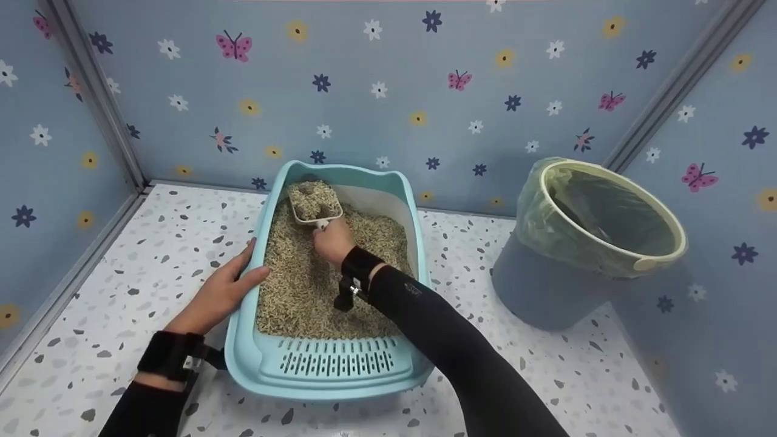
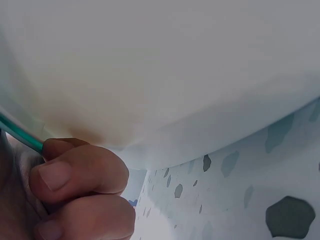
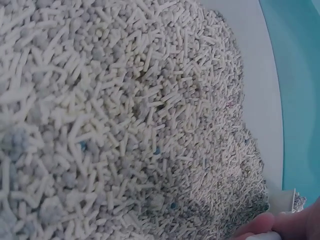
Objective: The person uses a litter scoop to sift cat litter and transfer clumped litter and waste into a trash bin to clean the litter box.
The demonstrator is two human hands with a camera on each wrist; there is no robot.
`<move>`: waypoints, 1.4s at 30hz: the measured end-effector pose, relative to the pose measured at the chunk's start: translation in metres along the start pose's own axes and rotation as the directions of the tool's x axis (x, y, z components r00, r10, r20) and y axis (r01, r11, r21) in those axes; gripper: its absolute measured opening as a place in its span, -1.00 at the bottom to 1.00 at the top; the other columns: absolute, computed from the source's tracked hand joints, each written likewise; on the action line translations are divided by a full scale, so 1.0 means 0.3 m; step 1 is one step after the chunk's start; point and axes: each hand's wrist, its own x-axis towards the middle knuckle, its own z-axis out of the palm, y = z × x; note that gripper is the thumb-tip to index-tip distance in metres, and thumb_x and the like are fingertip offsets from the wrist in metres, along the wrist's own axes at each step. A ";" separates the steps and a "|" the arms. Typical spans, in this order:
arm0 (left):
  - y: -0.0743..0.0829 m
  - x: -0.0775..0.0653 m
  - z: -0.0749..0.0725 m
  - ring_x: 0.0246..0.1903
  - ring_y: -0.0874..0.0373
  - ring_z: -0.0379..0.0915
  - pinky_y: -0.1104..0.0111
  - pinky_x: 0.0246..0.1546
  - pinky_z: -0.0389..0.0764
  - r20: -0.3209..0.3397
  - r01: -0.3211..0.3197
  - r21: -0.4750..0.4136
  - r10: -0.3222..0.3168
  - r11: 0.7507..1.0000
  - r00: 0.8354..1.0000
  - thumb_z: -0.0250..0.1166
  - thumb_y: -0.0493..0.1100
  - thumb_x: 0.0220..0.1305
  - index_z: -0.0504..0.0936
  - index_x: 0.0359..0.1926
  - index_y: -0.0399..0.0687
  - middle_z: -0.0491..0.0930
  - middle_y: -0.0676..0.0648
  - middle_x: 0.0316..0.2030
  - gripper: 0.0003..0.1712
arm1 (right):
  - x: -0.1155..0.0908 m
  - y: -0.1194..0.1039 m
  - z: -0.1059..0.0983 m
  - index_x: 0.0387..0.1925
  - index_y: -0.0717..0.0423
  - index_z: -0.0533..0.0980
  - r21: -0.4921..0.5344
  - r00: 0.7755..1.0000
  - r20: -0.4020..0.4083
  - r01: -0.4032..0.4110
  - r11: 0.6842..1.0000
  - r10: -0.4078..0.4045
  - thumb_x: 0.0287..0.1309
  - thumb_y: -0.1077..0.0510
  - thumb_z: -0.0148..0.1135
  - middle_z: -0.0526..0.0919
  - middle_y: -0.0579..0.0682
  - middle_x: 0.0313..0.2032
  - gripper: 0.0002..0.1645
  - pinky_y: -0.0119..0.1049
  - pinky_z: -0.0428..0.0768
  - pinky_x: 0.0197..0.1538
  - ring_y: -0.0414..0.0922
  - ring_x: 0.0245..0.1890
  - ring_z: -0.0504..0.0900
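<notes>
Head view: a light-blue, open-topped plastic litter box (image 1: 331, 391) with a slotted front ledge stands on a white speckled floor (image 1: 121, 328). The left hand (image 1: 221, 291) is closed on the box's left rim; the left wrist view shows its fingers curled under the edge. Tan pellet litter (image 1: 364, 315) fills the interior. The right hand (image 1: 335, 243), fingers closed, grips the handle of a white-rimmed scoop (image 1: 306, 221), heaped with pellets, near the far left corner. A grey-blue bin (image 1: 546, 297) with a translucent yellowish liner (image 1: 534, 233) stands to the right. Behind: a blue floral wall (image 1: 364, 60).
</notes>
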 end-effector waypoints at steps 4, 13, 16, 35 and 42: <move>0.000 -0.001 -0.001 0.73 -0.24 -0.11 -0.15 0.66 0.07 -0.004 0.001 0.005 -0.001 1.000 1.000 0.16 0.07 0.78 -0.14 0.84 0.22 -0.17 -0.13 0.80 -0.11 | 0.008 0.006 0.009 0.35 0.33 0.50 0.033 1.000 -0.023 -0.005 0.999 0.005 0.71 0.30 0.08 0.31 -0.08 -0.50 -0.66 -0.25 0.29 -0.42 -0.17 -0.61 0.23; 0.002 0.000 -0.001 0.69 -0.24 0.05 0.22 0.57 0.30 -0.005 0.005 0.024 -0.005 1.000 1.000 0.17 0.10 0.78 -0.10 0.83 0.26 -0.12 -0.10 0.80 -0.12 | 0.064 0.045 0.039 -0.43 0.09 0.40 0.052 0.998 -0.069 0.007 0.999 -0.003 0.69 0.27 0.13 0.29 -0.08 -0.56 -0.59 -0.22 0.31 -0.46 -0.12 -0.62 0.27; 0.004 0.001 -0.002 0.71 -0.21 0.01 0.54 0.43 0.31 0.001 0.002 0.011 -0.002 1.000 1.000 0.16 0.09 0.78 -0.11 0.83 0.27 -0.13 -0.08 0.80 -0.12 | 0.012 -0.001 0.026 -0.43 0.07 0.34 0.065 0.998 -0.069 0.006 0.998 -0.002 0.70 0.29 0.11 0.24 -0.09 -0.56 -0.58 -0.22 0.29 -0.44 -0.13 -0.61 0.23; 0.009 0.001 0.005 0.71 -0.22 -0.04 0.13 0.62 0.22 0.004 -0.009 0.012 0.009 1.000 1.000 0.15 0.08 0.79 -0.13 0.84 0.24 -0.16 -0.10 0.80 -0.12 | -0.019 -0.009 0.000 -0.07 0.16 0.37 0.090 0.999 -0.037 0.026 0.996 -0.023 0.72 0.30 0.08 0.26 -0.11 -0.50 -0.90 -0.24 0.29 -0.43 -0.16 -0.61 0.22; 0.000 0.000 -0.001 0.73 -0.26 -0.15 -0.17 0.67 0.04 0.006 -0.002 0.001 0.002 1.000 1.000 0.16 0.08 0.78 -0.15 0.84 0.17 -0.21 -0.13 0.81 -0.09 | -0.043 -0.019 -0.023 0.02 0.24 0.46 0.098 1.000 -0.007 0.014 0.995 -0.014 0.70 0.34 0.07 0.24 -0.12 -0.56 -0.96 -0.25 0.27 -0.45 -0.19 -0.63 0.19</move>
